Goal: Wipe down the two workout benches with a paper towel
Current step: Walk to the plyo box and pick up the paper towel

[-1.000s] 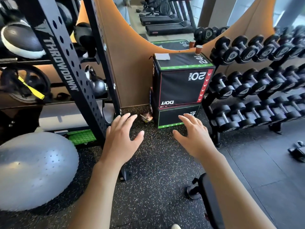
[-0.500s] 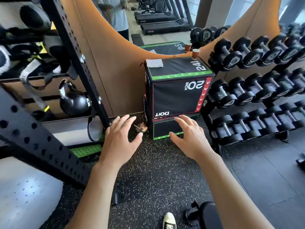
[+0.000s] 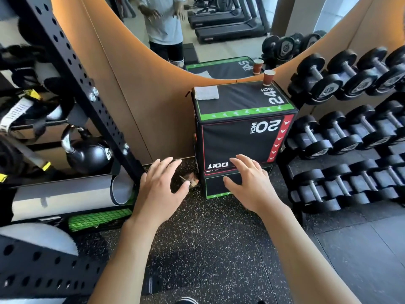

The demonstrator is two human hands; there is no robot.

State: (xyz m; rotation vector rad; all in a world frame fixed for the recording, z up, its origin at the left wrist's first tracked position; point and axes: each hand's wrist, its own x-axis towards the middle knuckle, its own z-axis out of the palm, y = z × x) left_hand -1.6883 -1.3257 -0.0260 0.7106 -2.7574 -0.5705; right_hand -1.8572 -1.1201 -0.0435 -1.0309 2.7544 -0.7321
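Black rubber floor (image 3: 214, 249) with pale speckles fills the lower frame. Tan wall panelling behind it carries a large curved mirror (image 3: 219, 29); the reflection shows treadmills and a person in a grey shirt.

Tall black perforated steel rack (image 3: 72, 69) stands on the left. It holds straps, a black kettlebell (image 3: 87, 154) and a rolled grey mat (image 3: 65, 194).

Tiered rack of black dumbbells (image 3: 350, 132) lines the right side, 3 rows visible.

Black padded plyo box (image 3: 243, 128) with green and red edging, marked "24 INCH" on top and "20 INCH" on the front, sits against the wall between the 2 racks. It is stacked on a lower black box (image 3: 219, 185) with a green edge.

Grey half-dome balance trainer (image 3: 37, 235) shows at lower left, partly behind the rack.

Left hand (image 3: 162, 189) and right hand (image 3: 252, 183) reach forward, palms down, over the floor in front of the boxes. Fingers of both are spread and hold nothing.

Folded white paper towel (image 3: 206, 92) lies on the back-left corner of the plyo box top, well apart from both hands.

Brown paper cup (image 3: 269, 77) stands upright at the back-right corner of the same top.

Small scrap of brownish litter (image 3: 192, 181) lies on the floor beside the lower box, just past the left thumb.
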